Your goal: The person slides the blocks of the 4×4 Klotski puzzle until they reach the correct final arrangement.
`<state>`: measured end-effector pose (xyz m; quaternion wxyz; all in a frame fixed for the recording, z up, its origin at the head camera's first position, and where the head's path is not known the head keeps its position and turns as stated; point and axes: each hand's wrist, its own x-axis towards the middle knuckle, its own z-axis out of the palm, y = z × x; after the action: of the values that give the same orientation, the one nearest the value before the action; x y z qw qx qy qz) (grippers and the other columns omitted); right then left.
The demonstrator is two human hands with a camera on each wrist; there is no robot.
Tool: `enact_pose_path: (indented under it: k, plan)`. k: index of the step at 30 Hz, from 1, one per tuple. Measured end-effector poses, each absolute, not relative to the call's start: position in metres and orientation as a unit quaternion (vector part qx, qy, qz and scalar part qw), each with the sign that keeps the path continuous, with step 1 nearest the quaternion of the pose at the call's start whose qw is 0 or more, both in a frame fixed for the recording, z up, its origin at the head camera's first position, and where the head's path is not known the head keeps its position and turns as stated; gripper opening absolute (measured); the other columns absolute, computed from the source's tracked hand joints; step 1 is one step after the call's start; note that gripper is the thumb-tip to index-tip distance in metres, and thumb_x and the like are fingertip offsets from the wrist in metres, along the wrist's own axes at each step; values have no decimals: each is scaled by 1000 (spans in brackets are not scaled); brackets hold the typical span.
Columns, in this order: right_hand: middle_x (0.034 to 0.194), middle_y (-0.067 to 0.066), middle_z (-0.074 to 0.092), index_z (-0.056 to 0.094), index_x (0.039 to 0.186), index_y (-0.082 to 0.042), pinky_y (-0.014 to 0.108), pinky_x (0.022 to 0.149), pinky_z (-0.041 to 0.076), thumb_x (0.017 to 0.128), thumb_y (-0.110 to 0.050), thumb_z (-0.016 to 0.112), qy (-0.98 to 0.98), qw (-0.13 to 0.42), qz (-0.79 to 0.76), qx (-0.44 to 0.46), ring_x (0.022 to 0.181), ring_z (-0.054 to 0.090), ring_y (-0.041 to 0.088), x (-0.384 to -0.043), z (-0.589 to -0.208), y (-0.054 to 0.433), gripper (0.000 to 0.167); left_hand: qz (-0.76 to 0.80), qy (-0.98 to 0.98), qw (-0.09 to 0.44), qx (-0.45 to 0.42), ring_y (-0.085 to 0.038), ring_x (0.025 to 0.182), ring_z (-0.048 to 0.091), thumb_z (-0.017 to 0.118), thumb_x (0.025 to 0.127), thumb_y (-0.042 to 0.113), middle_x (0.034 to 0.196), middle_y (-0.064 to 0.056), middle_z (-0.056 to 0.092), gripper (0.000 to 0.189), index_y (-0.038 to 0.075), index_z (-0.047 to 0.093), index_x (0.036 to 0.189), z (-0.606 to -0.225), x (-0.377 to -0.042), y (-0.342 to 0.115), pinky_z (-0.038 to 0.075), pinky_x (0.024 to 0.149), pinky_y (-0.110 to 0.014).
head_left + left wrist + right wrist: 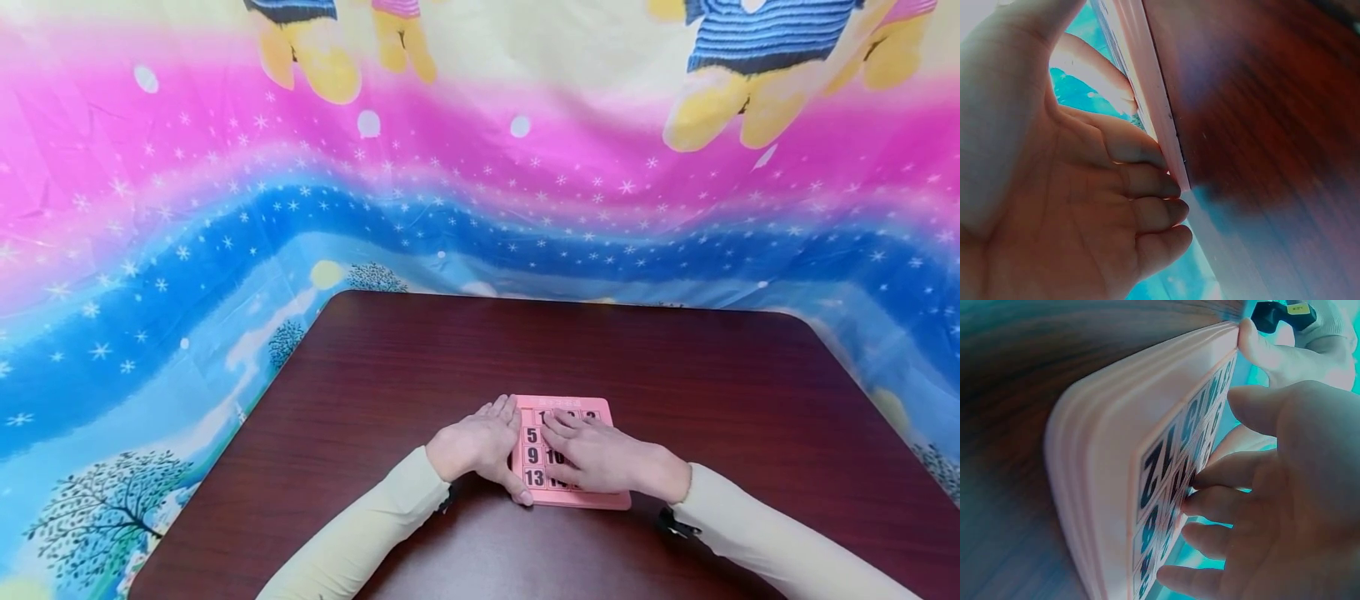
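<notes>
A pink sliding number puzzle point(534, 456) with black numerals lies flat on the table, 5, 9 and 13 showing down its left column. Bare pink backing shows at its top left, left of the 1. My left hand point(480, 442) rests along its left side, fingers fairly straight at the edge and thumb at the near left corner. In the left wrist view the fingertips meet the puzzle's side wall point(1163, 106). My right hand point(603, 457) lies over the right part, fingertips on the tiles point(1159, 459) and covering several numbers.
The dark brown wooden table point(420, 358) has rounded far corners. Behind and beside it hangs a colourful cloth point(480, 183) with snowflakes and cartoon figures. Black straps point(678, 525) circle the wrists below cream sleeves point(367, 525).
</notes>
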<state>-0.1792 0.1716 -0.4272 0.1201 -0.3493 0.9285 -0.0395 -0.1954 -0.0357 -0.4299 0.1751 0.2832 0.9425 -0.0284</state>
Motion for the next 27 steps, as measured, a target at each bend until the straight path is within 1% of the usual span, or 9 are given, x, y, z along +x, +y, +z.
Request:
enact_pose_path:
  k: [12, 16, 23, 27]
  plan:
    - [158, 14, 35, 41, 149, -6, 61, 115, 31, 99, -45, 52, 924, 127, -54, -356, 149, 28, 33, -181, -427, 159, 65, -29, 941, 172, 290, -28, 154, 13, 70, 64, 80, 164, -19, 13, 132, 0, 20, 155, -429, -195, -36, 19, 126, -38]
    - [159, 13, 34, 39, 150, -7, 60, 117, 30, 99, -45, 53, 929, 131, -54, -343, 149, 27, 33, -180, -422, 168, 66, -24, 941, 177, 286, -28, 154, 12, 70, 64, 81, 165, -18, 11, 132, 1, 18, 156, -429, -195, -37, 17, 126, -38]
    - [155, 19, 38, 43, 147, -2, 61, 112, 35, 97, -43, 56, 934, 106, -42, -339, 146, 31, 38, -174, -418, 194, 65, -33, 943, 175, 283, -28, 154, 11, 69, 63, 82, 165, -17, 11, 133, 2, 19, 156, -430, -196, -36, 17, 126, -37]
    - [157, 17, 36, 42, 148, -4, 61, 113, 35, 97, -47, 55, 938, 121, -47, -321, 148, 28, 36, -172, -422, 201, 67, -30, 943, 172, 284, -28, 154, 12, 70, 62, 81, 165, -18, 11, 133, 1, 20, 156, -430, -196, -36, 17, 126, -37]
